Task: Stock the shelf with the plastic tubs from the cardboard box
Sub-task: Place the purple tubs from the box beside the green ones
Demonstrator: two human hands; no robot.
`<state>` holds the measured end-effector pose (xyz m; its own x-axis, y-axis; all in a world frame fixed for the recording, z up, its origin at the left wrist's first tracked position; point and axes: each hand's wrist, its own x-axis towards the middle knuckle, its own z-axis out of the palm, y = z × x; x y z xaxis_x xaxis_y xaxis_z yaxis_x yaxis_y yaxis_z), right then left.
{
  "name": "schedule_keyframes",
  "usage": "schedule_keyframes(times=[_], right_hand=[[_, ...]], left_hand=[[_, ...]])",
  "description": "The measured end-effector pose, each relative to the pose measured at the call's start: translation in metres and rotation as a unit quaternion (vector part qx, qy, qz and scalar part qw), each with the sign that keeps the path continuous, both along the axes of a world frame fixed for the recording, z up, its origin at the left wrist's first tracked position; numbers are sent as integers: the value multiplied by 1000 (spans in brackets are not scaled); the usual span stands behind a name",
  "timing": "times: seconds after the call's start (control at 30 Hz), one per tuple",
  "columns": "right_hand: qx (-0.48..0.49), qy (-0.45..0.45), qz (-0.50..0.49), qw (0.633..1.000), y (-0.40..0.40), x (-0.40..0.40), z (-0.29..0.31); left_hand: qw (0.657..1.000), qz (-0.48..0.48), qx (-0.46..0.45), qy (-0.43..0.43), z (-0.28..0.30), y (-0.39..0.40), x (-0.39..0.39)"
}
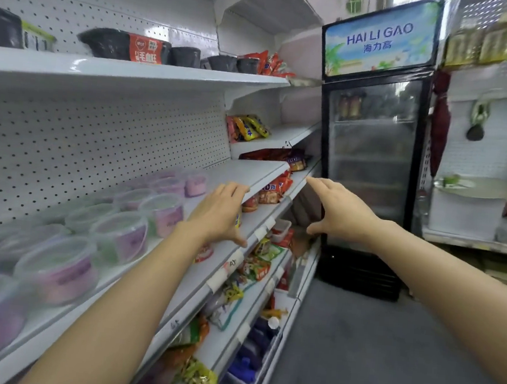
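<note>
Several clear plastic tubs (124, 235) with pink and purple contents stand in rows on the white middle shelf (205, 261) at the left. My left hand (219, 213) hovers over the shelf's front edge, to the right of the tubs, fingers straight and holding nothing. Out in the aisle, my right hand (337, 212) is spread open and empty, apart from the shelf. The cardboard box is not in view.
Black bowls and red packets (145, 48) sit on the upper shelf. Snack bags (254, 266) fill the lower shelves. A glass-door drinks fridge (371, 141) stands at the aisle's end, and more racks (479, 213) are at the right. Grey floor (369, 357) runs below.
</note>
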<state>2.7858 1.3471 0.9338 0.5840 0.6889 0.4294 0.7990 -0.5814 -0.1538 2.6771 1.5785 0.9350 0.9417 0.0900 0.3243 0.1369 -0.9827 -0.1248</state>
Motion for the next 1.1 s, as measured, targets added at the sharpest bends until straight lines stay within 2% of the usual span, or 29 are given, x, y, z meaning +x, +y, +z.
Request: schedule_keyframes(times=[0.4, 0.67, 0.93, 1.1], right_hand=[[-61, 29, -63, 996, -37, -160, 3], [-58, 41, -62, 996, -83, -252, -6], [-74, 50, -67, 994, -160, -380, -48], [-79, 18, -67, 994, -187, -438, -71]], left_hand=[[997, -37, -13, 63, 8, -36, -127], [996, -24, 12, 84, 7, -73, -227], [996, -23, -7, 91, -28, -136, -363], [996, -11, -16, 88, -61, -153, -451]])
